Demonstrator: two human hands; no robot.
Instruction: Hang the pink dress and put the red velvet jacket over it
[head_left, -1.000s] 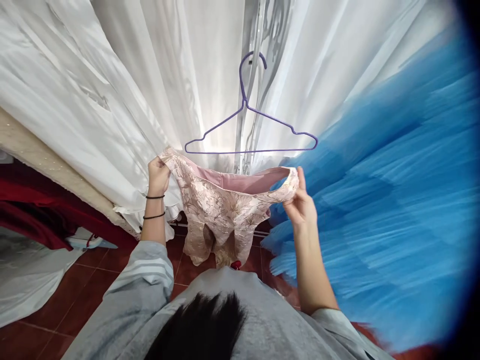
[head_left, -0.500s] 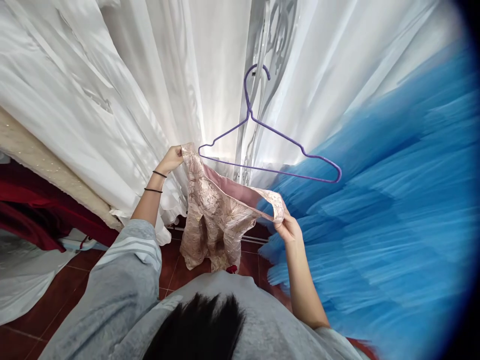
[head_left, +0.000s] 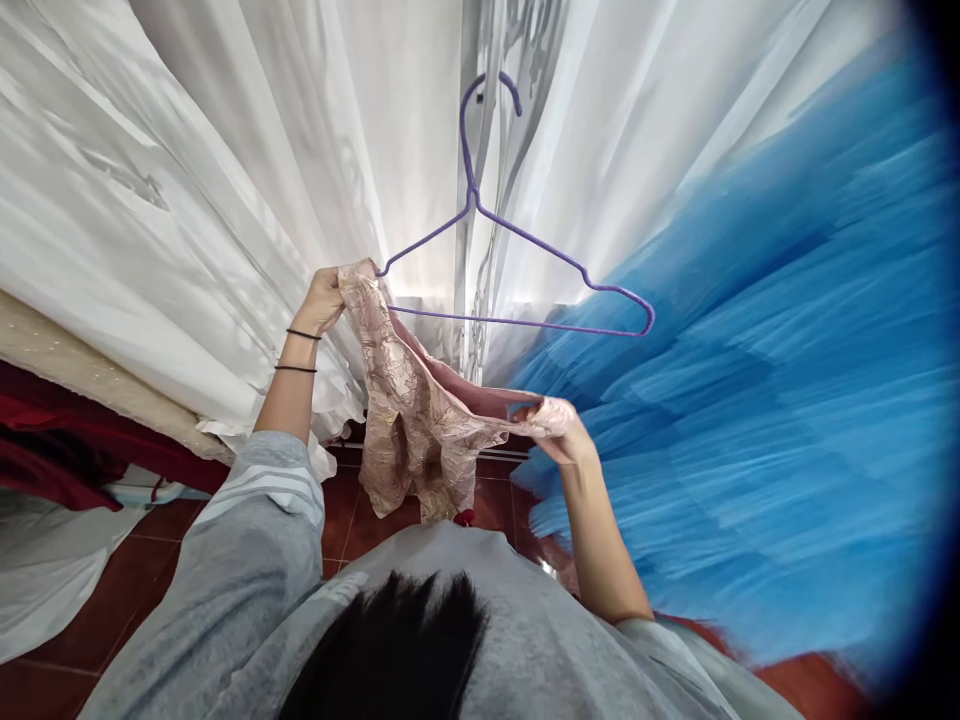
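A pink dress [head_left: 405,400] with a shiny raised pattern and a plain pink lining hangs between my two hands. My left hand [head_left: 324,298] is closed on its left shoulder strap, which covers the left end of a purple hanger [head_left: 517,225]. The hanger's hook is around or in front of a metal frame; I cannot tell which. On the other side, my right hand [head_left: 566,438] grips the right strap, lower down and below the hanger's bare right end. Part of that strap lies over the fingers.
White gowns [head_left: 300,150] hang behind and to the left, around an ornate silver frame [head_left: 476,350]. A blue tulle skirt [head_left: 765,420] fills the right side. Dark red cloth [head_left: 67,430] is at the far left, above the red tiled floor [head_left: 352,520].
The dress's left strap has gone over the left end of the hanger, which was bare before. My right hand has turned and pushed into the right strap. The view has shifted slightly.
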